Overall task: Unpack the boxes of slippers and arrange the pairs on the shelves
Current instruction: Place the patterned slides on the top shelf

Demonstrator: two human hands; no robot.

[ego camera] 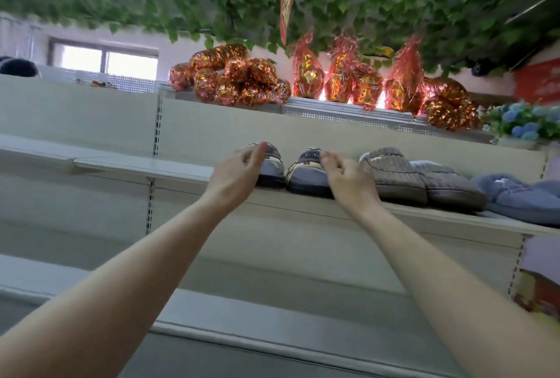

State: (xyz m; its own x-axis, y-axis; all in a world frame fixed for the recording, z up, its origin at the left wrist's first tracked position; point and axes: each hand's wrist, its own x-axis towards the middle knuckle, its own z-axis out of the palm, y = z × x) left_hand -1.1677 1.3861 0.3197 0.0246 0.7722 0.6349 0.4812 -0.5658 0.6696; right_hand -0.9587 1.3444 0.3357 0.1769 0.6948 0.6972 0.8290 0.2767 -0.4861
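- Standing side by side on the shelf (181,170): plaid slippers (303,177), the pair touching.
- Left hand (239,174): fingers loosely spread beside the left slipper's outer side, clasping nothing.
- Right hand (348,179): fingers bent at the right slipper's outer side; hold unclear.
- Grey pair (394,179): just right of that hand.

Navy slippers (306,176) on shelf (145,165), left hand (239,173), right hand (350,179) flanking

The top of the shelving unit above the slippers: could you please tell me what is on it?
Shiny red-gold foil bundles crowd the top, with blue flowers at its right end. Whatever lies behind them is covered.
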